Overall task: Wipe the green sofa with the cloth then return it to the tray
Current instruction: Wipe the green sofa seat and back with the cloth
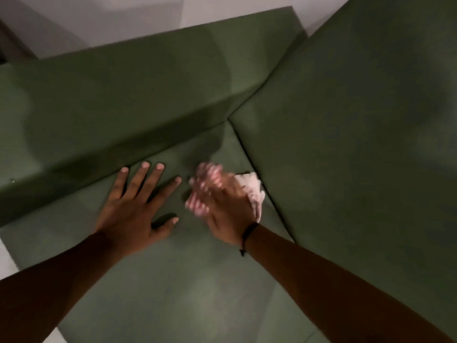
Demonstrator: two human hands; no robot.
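Note:
The green sofa (188, 280) fills most of the view, and I look down on its seat cushion. My right hand (226, 214) presses a pink-and-white striped cloth (253, 191) onto the seat near the seam with the back cushion. Hand and cloth are blurred by motion. My left hand (133, 206) lies flat on the seat beside it, fingers spread, holding nothing. No tray is in view.
The sofa's arm (118, 102) rises along the left and far side. A large back cushion (358, 120) fills the right. A pale wall (123, 18) shows at the top and a strip of pale floor (7, 258) at the lower left.

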